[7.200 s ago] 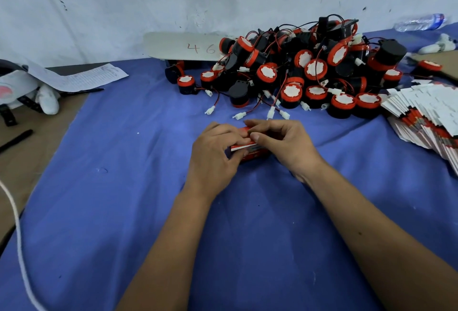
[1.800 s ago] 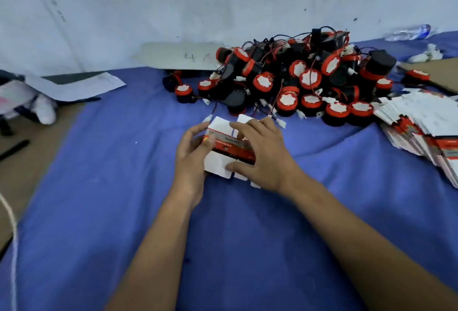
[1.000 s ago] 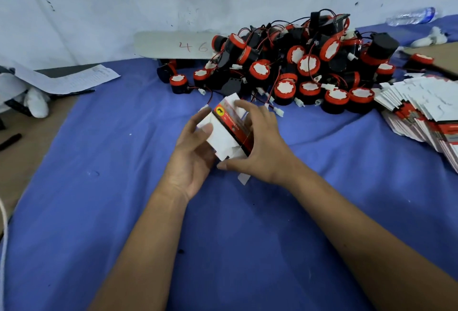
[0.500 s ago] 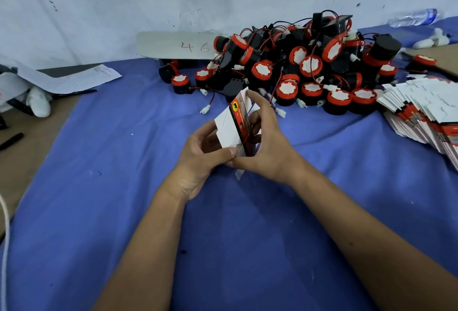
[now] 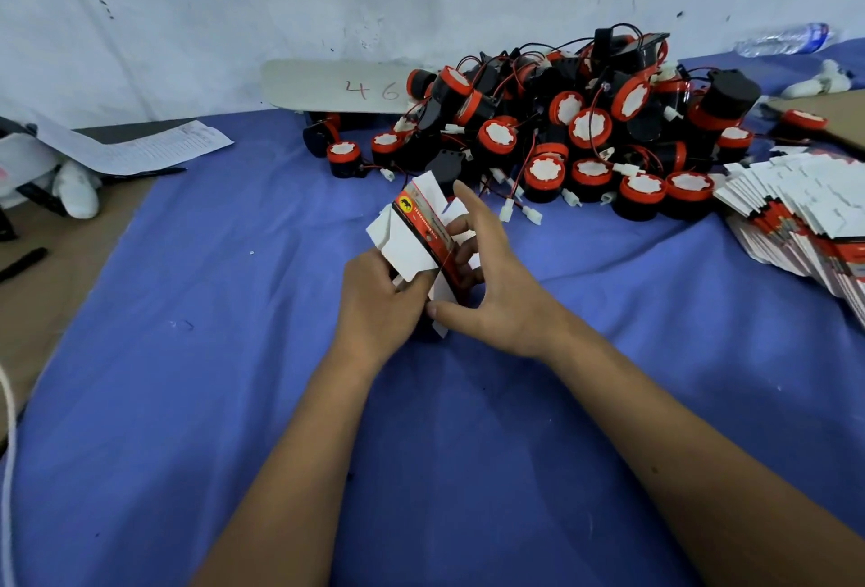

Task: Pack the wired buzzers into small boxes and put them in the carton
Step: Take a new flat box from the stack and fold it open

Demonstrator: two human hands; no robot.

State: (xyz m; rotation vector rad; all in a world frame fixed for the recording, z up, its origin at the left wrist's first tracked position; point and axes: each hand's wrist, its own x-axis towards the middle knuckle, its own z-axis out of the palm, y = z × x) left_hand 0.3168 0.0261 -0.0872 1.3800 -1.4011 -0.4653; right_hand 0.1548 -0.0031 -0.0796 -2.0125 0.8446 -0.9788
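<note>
Both hands hold a small red-and-white box [image 5: 412, 230], still partly flat, its white flaps spread out, tilted above the blue cloth [image 5: 234, 399]. My left hand [image 5: 379, 301] grips its lower left side from below. My right hand [image 5: 487, 287] holds the right side, with its fingers partly inside the box and the index finger stretched up. A heap of black-and-red wired buzzers [image 5: 561, 137] with white connectors lies just behind. A fanned stack of flat boxes [image 5: 805, 216] lies at the right. No carton is in view.
A grey board marked "46" [image 5: 337, 85] leans against the wall behind the heap. A printed sheet [image 5: 140, 149] and a white glove [image 5: 75, 188] lie at the left on brown cardboard [image 5: 47, 268]. A plastic bottle [image 5: 786, 38] lies at the far right.
A closed box was in the hands 7 s ago; since 1.8 s ago both hands have lifted a flat box off the cloth and are spreading it open. My right index finger has straightened.
</note>
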